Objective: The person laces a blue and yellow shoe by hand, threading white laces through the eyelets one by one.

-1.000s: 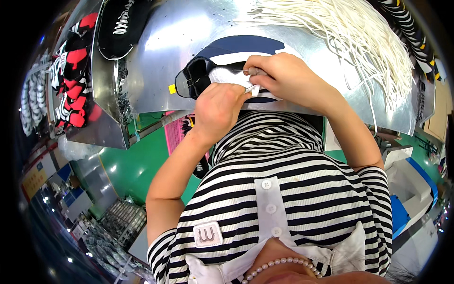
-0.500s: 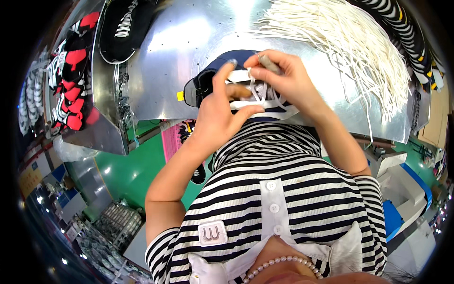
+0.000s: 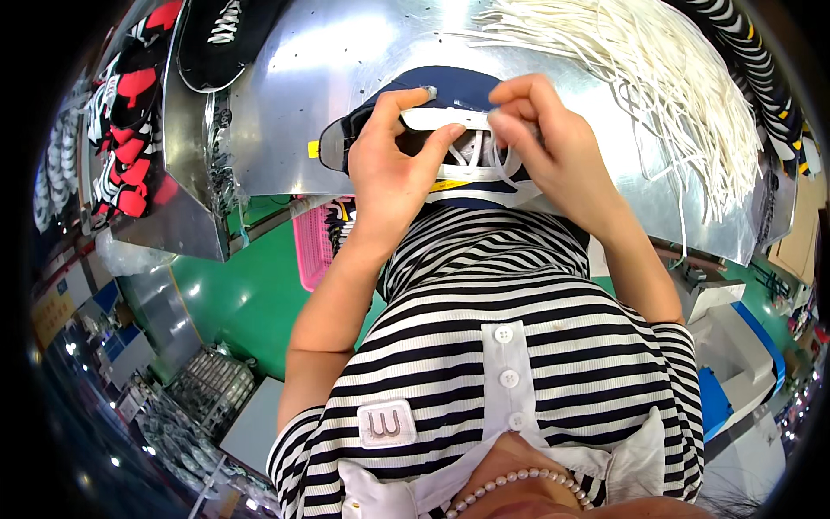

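A navy shoe with white eyelet strips lies on its side on the metal table, its heel to the left by a small yellow tag. My left hand grips the shoe at its opening, index finger along the upper strip and thumb inside beneath it. White shoelace crosses the opening in loose strands. Over the toe end, my right hand has its fingers curled and its thumb and index pinched on the lace by the upper strip. Its fingertips are slightly blurred.
A big heap of white laces spreads at the right of the metal table. A black shoe lies at the back left, beside red, black and white shoe pieces. A pink basket stands below the table edge.
My left thumb has shifted up to the upper eyelet strip. My right hand has moved a little right and down, drawing away from the left. The shoe sits slightly higher and further left in view.
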Available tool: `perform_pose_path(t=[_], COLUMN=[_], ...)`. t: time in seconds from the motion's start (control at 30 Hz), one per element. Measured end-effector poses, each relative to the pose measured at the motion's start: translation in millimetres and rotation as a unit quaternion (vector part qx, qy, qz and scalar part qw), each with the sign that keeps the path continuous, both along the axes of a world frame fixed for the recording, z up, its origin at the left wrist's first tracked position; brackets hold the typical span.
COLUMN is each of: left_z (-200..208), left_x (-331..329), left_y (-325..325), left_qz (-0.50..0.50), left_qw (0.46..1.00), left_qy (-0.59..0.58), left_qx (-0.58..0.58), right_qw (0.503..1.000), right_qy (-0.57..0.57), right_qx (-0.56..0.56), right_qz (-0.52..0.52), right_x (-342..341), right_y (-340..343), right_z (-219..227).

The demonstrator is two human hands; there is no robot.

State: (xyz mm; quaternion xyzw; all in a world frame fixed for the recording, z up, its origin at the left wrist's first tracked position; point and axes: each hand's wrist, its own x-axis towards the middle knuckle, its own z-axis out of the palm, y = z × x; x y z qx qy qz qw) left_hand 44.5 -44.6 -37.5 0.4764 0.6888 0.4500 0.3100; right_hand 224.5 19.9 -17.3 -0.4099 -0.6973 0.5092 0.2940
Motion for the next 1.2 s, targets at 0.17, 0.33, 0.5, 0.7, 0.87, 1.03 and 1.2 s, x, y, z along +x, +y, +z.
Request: perform_pose_path(t=[0.17,0.33,0.5,0.7,0.87,1.03,1.2], left_z=[0,2,5,3,-2,-6,5], left_x=[2,5,10,3,15,19,15], left_y=[-2,-5,-10,-4,-1,-3,10], left_qz=[-0.003,-0.027,-0.077,-0.019,-0.051,-0.055,0.002], left_qw=[1.0,0.993,0.977,0.994,0.998,0.995,0.998], left_qy=[0.023,0.115,0.184,-0.106,0.015,0.075,-0.065], left_qx=[0.021,0.028,0.077,-0.002,0.021,0.035,-0.025], right_qw=[0.988,0.977,0.923,0.939,0.944,0.93,0.943], right_qy=[-0.081,-0.133,-0.195,-0.243,-0.223,-0.215,-0.264], right_qx=[0.125,0.162,0.331,0.235,0.241,0.295,0.202], right_qz=[0.046,0.044,0.006,0.058,0.019,0.032,0.022], right_x=[4,-6,-49,-12,-16,-38,1], right_y=[-2,-2,-12,-3,1,1,3], right_z=[-11,-10,-27,5,-4,-12,12])
